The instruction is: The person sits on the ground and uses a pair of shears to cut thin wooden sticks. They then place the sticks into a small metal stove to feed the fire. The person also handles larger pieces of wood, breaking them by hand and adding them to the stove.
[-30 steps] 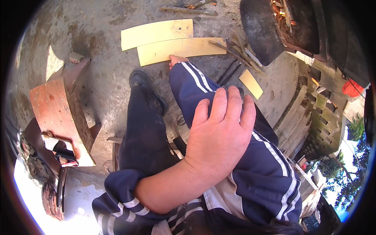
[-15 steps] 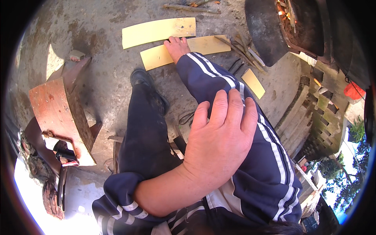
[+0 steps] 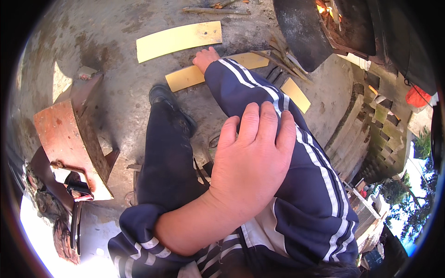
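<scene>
Low over the concrete floor, my right hand (image 3: pixel 205 58) grips a long yellow board (image 3: pixel 185 78) by its far edge. The board is tilted partly onto its edge, and my sleeve hides its middle. A second yellow board (image 3: pixel 181 41) lies flat just beyond it, apart from the held one. My left hand (image 3: pixel 250 160) lies across my right arm's dark blue sleeve (image 3: pixel 306 167), its fingers stretched out and holding nothing. A short yellow board piece (image 3: pixel 295 94) sits to the right of my right forearm.
A black stove with burning wood (image 3: pixel 331 14) stands at the far right. Thin sticks (image 3: pixel 285 58) lie before it. At the left is a reddish wooden stool (image 3: pixel 62 139). My black boot (image 3: pixel 162 95) is near the held board. Planks (image 3: pixel 347 134) lie at the right.
My right hand has tipped the near board up toward its edge, and the gap to the far board has widened. My left hand stays on the sleeve. The whole view has shifted slightly.
</scene>
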{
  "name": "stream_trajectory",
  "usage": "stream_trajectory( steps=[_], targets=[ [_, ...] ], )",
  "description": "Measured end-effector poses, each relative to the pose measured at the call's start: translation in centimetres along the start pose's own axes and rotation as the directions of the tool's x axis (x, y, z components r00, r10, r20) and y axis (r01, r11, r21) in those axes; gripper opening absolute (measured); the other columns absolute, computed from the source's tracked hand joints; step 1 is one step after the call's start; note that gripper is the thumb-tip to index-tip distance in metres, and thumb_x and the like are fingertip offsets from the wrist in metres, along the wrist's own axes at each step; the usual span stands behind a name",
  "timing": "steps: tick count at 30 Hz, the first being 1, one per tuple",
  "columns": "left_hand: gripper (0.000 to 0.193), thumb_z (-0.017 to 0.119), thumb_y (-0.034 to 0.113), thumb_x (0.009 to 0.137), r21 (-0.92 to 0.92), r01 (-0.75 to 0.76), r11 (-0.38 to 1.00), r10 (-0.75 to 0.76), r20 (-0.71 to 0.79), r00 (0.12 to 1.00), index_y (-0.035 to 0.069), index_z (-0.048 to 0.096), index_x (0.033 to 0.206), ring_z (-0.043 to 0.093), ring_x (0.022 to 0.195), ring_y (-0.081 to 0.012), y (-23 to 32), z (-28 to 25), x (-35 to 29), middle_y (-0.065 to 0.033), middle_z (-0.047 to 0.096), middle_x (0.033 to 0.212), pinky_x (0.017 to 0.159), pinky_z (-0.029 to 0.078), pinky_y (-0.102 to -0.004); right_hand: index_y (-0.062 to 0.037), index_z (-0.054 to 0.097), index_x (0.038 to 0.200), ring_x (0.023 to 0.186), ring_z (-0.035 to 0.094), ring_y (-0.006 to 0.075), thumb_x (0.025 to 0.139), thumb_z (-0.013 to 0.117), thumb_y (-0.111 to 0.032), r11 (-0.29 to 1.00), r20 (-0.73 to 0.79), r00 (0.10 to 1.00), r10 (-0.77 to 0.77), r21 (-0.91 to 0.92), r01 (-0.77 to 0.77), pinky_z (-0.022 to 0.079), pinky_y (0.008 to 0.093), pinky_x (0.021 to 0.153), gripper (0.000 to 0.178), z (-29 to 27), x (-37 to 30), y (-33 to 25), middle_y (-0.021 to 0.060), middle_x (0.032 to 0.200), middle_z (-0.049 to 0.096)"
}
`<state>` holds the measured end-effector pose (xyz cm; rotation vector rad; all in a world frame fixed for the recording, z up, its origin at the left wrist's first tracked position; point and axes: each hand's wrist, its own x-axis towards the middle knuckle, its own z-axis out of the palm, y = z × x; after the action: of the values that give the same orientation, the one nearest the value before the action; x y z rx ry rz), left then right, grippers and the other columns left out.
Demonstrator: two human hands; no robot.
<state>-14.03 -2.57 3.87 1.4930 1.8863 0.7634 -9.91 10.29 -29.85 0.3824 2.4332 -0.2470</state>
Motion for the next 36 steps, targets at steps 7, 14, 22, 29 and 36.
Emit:
stream_trajectory(
  steps=[7,14,22,29,36],
  targets=[
    [0.044,0.065,0.016,0.075,0.066,-0.070,0.995,0.074,-0.054,0.996,0.006,0.056,0.117,0.049,0.111,-0.0299,-0.2,1.1,-0.1,-0.0145,0.053,0.116,0.090,0.042,-0.0404,-0.0098,0.065,0.095,0.089,0.063,0.0315,0.076,0.065,-0.015,0.977,-0.230,0.958,0.173,0.163,-0.138,0.050,0.0422,0.078,0.020,-8.7,-3.5,2.1,0.0123,0.091,0.066],
    [0.039,0.065,0.012,0.076,0.007,-0.059,0.998,0.059,-0.123,0.991,0.004,0.057,0.113,0.052,0.107,-0.0308,-1.0,-0.1,0.8,-0.0140,0.057,0.110,0.089,0.044,-0.0403,-0.0091,0.065,0.097,0.084,0.064,0.0320,0.078,0.066,-0.018,0.896,-0.698,0.645,0.310,0.442,0.048,0.052,0.0378,0.071,0.021,-19.6,-17.5,0.6,0.0111,0.088,0.066],
    [0.034,0.060,0.015,0.082,-0.035,0.038,0.999,-0.051,-0.665,0.745,0.005,0.057,0.114,0.051,0.107,-0.0319,-3.7,-1.9,0.0,-0.0152,0.058,0.110,0.093,0.042,-0.0389,0.0004,0.066,0.092,0.071,0.064,0.0135,0.085,0.068,-0.013,0.283,-0.471,0.230,0.851,0.782,0.555,0.053,0.0246,0.054,0.015,-22.1,-32.5,0.7,0.0070,0.086,0.067],
    [0.063,0.068,0.033,0.081,-0.344,0.107,0.933,-0.254,-0.417,0.873,-0.001,0.046,0.129,0.050,0.117,-0.0333,-5.8,-0.5,-2.6,-0.0219,0.052,0.126,0.097,0.041,-0.0397,-0.0083,0.059,0.108,0.077,0.064,0.0149,0.089,0.063,-0.018,0.010,-0.260,0.277,0.925,0.747,0.665,0.054,0.0273,0.059,0.022,-17.8,-44.0,1.6,0.0051,0.095,0.066],
    [0.056,0.066,0.038,0.084,-0.921,0.335,0.202,-0.371,0.245,0.896,0.004,0.050,0.125,0.059,0.101,-0.0179,-1.6,3.1,-6.2,-0.0087,0.061,0.110,0.083,0.048,-0.0335,-0.0044,0.054,0.114,0.077,0.065,0.0179,0.088,0.063,-0.017,-0.205,-0.152,0.361,0.920,0.598,0.775,0.055,0.0286,0.059,0.031,-11.9,-49.5,0.0,0.0078,0.097,0.065]
  ],
)
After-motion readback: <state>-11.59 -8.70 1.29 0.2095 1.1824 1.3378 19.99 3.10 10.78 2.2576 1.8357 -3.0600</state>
